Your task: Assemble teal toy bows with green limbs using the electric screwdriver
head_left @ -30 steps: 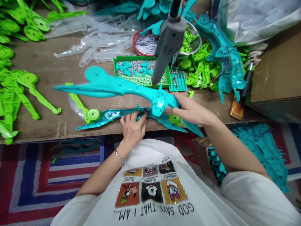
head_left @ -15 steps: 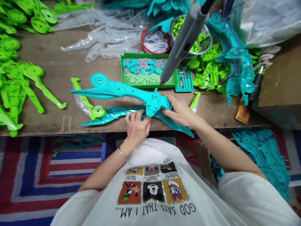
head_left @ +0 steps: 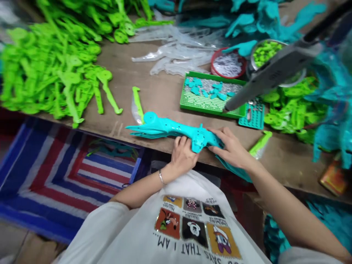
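Near the table's front edge lies a long turquoise plastic shell, curved, with a round disc at its left end. Its upper half rests along a matching lower half, which shows at the lower right. My left hand is closed on the near side of the shell's middle, left of the raised hub; its fingertips are partly hidden. My right hand grips the right end between thumb and fingers. A lime-green arm with a clear piece stands out behind the left end. Another lime-green piece lies right of my right hand.
A grey electric screwdriver hangs over a green tray of screws and small turquoise parts. Behind are a red basket of white pieces and a bowl of lime-green parts. Lime-green arms are heaped at left.
The upper shell half has come down onto the lower half, held by both hands, and the gap between them at the left has closed. My view has shifted left and tilted.
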`<state>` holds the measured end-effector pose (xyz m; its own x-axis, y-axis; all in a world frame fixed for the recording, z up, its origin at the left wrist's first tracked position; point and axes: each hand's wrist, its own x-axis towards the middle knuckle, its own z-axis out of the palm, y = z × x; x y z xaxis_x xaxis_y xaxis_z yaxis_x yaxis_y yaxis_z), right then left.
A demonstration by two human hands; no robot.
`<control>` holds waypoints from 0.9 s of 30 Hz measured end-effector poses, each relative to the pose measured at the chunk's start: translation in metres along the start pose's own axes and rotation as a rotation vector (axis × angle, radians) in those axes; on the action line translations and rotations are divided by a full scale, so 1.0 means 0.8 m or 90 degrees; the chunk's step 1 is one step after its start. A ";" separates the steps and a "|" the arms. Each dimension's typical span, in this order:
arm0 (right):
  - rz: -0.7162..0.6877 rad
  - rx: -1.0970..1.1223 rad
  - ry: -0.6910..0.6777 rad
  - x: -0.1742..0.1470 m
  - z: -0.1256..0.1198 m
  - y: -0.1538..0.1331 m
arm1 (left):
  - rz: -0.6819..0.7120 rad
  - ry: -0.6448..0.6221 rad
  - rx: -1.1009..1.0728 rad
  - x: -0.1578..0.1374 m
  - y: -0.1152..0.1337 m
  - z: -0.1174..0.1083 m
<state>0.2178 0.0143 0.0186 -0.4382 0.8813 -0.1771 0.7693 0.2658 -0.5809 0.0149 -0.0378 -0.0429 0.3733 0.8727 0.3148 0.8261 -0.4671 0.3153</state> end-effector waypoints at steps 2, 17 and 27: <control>-0.004 0.002 -0.021 0.003 0.001 0.005 | -0.001 -0.003 -0.001 -0.001 0.000 0.001; 0.067 -0.014 -0.069 0.009 0.005 0.010 | 0.096 -0.086 -0.048 -0.003 -0.025 -0.015; 0.025 -0.050 -0.089 0.006 0.009 0.011 | 0.303 0.214 -0.080 -0.053 -0.092 -0.048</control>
<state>0.2194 0.0180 0.0072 -0.4635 0.8299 -0.3105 0.8188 0.2671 -0.5082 -0.0782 -0.0459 -0.0455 0.5197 0.4803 0.7066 0.5369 -0.8269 0.1672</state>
